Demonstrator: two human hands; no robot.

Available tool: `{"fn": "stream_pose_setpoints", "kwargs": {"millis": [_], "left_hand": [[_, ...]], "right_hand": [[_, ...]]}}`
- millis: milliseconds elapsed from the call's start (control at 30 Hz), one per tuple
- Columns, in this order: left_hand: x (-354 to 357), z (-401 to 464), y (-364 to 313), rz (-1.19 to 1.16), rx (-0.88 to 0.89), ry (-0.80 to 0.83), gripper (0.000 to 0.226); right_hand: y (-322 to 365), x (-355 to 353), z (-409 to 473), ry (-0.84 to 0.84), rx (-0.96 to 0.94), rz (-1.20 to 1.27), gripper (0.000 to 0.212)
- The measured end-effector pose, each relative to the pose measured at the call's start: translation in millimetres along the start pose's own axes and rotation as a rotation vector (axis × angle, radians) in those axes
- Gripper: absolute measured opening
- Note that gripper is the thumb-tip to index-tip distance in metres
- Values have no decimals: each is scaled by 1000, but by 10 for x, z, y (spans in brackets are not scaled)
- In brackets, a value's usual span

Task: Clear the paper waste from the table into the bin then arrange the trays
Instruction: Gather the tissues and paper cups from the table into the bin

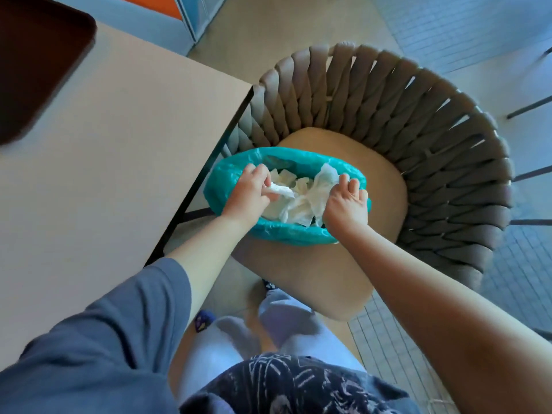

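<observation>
A bin lined with a teal plastic bag (230, 171) stands on a chair seat beside the table. Crumpled white paper tissues (298, 207) fill its mouth. My left hand (251, 192) is over the bin's left side and pinches a wad of white paper (282, 190) between fingers and thumb. My right hand (346, 204) is at the bin's right rim, its fingers curled down onto the tissue pile and touching a raised piece of paper (328, 174). A dark brown tray (38, 64) lies on the table at the top left, partly cut off by the frame.
The beige table (119, 150) fills the left, its black-edged corner close to the bin. A woven grey armchair (418, 121) with a tan seat cushion (367, 162) holds the bin. My legs stand below it on the tiled floor.
</observation>
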State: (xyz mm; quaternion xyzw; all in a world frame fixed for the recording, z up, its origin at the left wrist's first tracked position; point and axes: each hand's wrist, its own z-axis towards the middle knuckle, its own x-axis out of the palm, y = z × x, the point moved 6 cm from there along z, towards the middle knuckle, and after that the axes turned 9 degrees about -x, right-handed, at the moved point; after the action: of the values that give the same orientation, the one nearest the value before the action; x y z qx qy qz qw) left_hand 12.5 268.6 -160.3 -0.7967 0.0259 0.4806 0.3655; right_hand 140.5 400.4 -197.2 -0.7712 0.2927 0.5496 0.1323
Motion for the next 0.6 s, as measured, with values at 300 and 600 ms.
{"fn": "stream_pose_setpoints", "kwargs": {"millis": [300, 600], "left_hand": [[538, 346, 129, 40, 14, 148, 12], [1023, 158, 316, 399, -58, 606, 15]], "right_hand": [[346, 380, 380, 147, -111, 419, 36], [248, 672, 428, 343, -76, 281, 40]]}}
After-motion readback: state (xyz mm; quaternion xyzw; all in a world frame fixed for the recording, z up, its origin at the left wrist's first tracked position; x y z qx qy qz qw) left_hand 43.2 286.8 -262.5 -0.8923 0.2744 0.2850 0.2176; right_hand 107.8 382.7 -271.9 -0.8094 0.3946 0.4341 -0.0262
